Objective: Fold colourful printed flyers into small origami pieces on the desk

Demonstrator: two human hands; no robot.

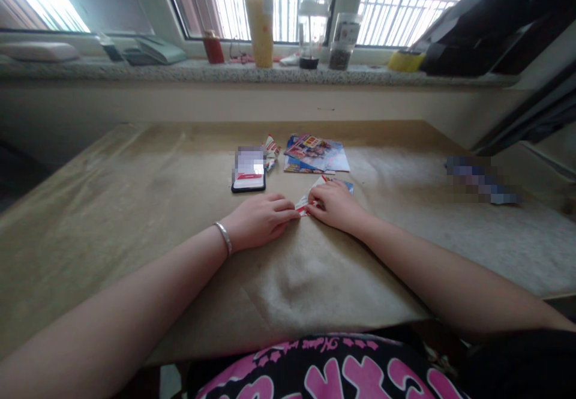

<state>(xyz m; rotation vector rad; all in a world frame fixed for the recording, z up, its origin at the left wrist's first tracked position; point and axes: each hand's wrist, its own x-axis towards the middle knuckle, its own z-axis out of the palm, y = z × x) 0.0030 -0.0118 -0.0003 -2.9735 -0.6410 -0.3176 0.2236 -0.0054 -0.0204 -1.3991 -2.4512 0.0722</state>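
A small folded piece of printed paper, white with red and blue print, lies on the table in front of me. My left hand, with a silver bracelet at the wrist, holds its lower left corner between closed fingertips. From the other side my right hand presses on the paper with bent fingers and covers much of it. A bluish part sticks out behind the right hand. Just beyond the hands stands a phone with a lit screen, leaning or lying at the left. Beside it is another folded paper piece, white and red.
Colourful printed sheets are stacked beyond my hands. A blurred blue item lies far right on the covered table. The windowsill carries a red jar, a tall yellow container, clear containers and a black bag.
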